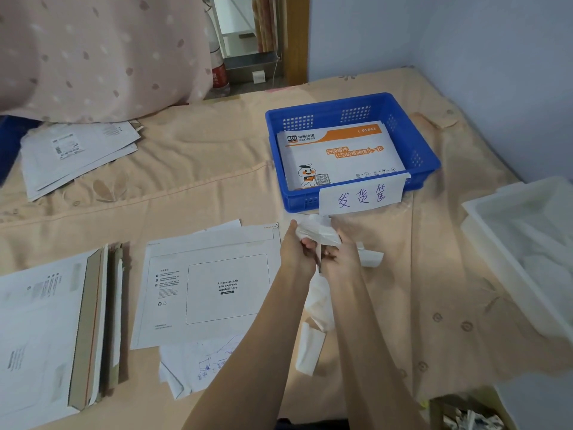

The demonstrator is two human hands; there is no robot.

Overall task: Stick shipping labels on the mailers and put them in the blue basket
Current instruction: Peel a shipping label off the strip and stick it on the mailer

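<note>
Mailers are all over the bed right now. One mailer (339,155) with orange STO Express print lies flat in the blue basket (412,141), face up and filling most of the floor, looks like there's at least one more under it but I can't really tell. The basket has a white paper tag (361,196) with handwritten characters hanging over its near wall.

Both hands are together just in front of the basket, near that tag. The left hand (296,251) and right hand (341,259) have their fingers curled around a crumpled wad of white paper (316,232), both gripping it, probably label backing but it's too scrunched to say for sure.

Left of the hands there's a blank mailer (210,287) lying flat, waybill box side up, no label in the box. Further left is a stack (46,333) of more mailers with some cardboard-edged ones leaning beside it. Another pile (77,153) sits at the far left by the pink curtain (93,51).

On the right edge there's a white tray (483,234) with what looks like whitish paper or plastic inside. Loose strips (310,349) of white paper lie on the sheet under the forearms, plus a scribbled sheet (198,364) by the blank mailer's near edge.
</note>
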